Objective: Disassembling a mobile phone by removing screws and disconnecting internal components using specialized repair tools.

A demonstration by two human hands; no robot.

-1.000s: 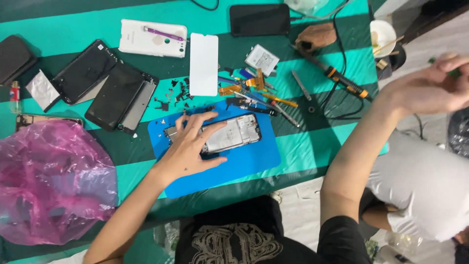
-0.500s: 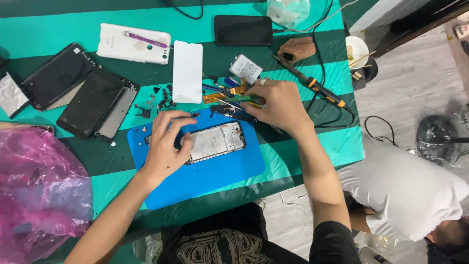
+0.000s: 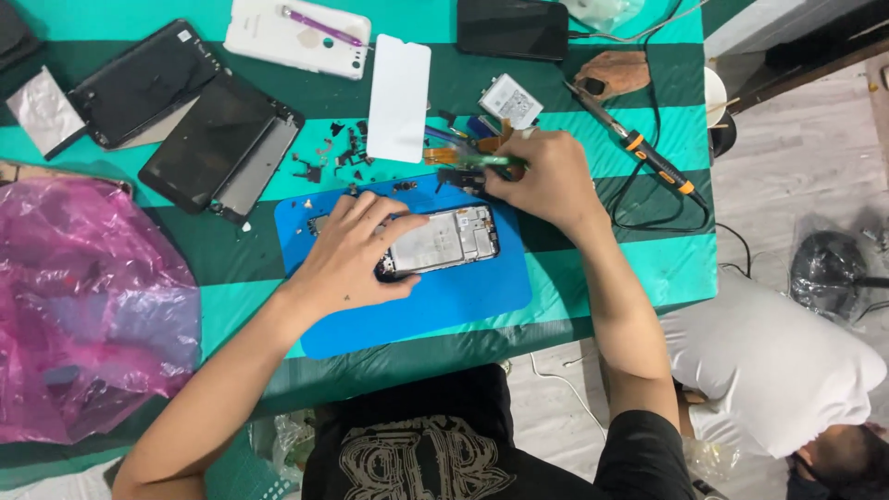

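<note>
Since 1 second ago the right hand (image 3: 546,176) has come down from the air at the far right onto the table, and since half a second ago it has settled at the top edge of the blue mat (image 3: 463,296); the left hand (image 3: 356,250) has stayed put. The opened phone frame (image 3: 444,239) lies flat in the middle of the mat, its long side running left to right, its left end hidden under the left hand. Above it lie a white rectangular sheet (image 3: 399,97), a white phone back (image 3: 296,35) with a purple strip across it, a small white-labelled battery (image 3: 511,98) and a dark phone (image 3: 512,28) at the top edge. 2 black phone panels (image 3: 185,116) lie at the upper left beside a crumpled pink plastic bag (image 3: 88,306). The left hand lies palm down, fingers spread and pressing on the frame, forearm reaching in from the lower left. The right hand is curled, fingertips pinching a thin green-handled tool (image 3: 482,160) that lies almost level, pointing left over scattered small parts (image 3: 338,153). An orange-and-black soldering iron (image 3: 648,153) lies just right of it.
</note>
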